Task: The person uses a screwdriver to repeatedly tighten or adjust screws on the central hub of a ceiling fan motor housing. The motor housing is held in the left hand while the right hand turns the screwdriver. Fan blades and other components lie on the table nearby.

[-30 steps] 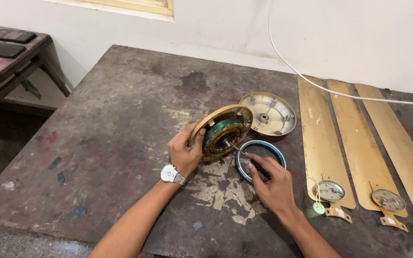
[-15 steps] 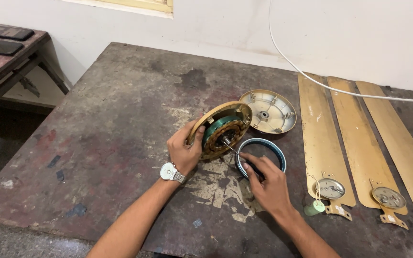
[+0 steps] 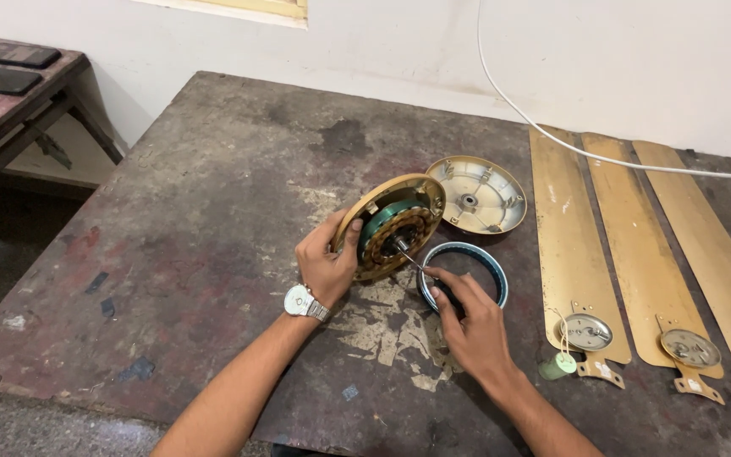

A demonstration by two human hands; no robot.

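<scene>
Since a moment ago, our right hand [image 3: 471,326] has crept up from the metal ring [image 3: 464,274] toward the fan motor [image 3: 392,227], and the motor stands a touch more upright. Nearest us, that hand rests over the ring's near edge, fingertips pinched on a thin pin-like tool [image 3: 409,260] whose tip meets the motor's hub. Just beyond, our left hand [image 3: 325,261], with a wristwatch [image 3: 304,301] on the wrist, is closed around the motor's gold rim, holding it tilted on edge on the worn table [image 3: 213,195]. We judge the step in hand to be picking at the centre of the motor; the next move calls for a steady left hold and a fine, careful push at the hub. Farther back lies the domed cover [image 3: 476,194], hollow side up. To the right three gold blades [image 3: 636,245] lie side by side, and a white cable [image 3: 552,135] runs across them.
</scene>
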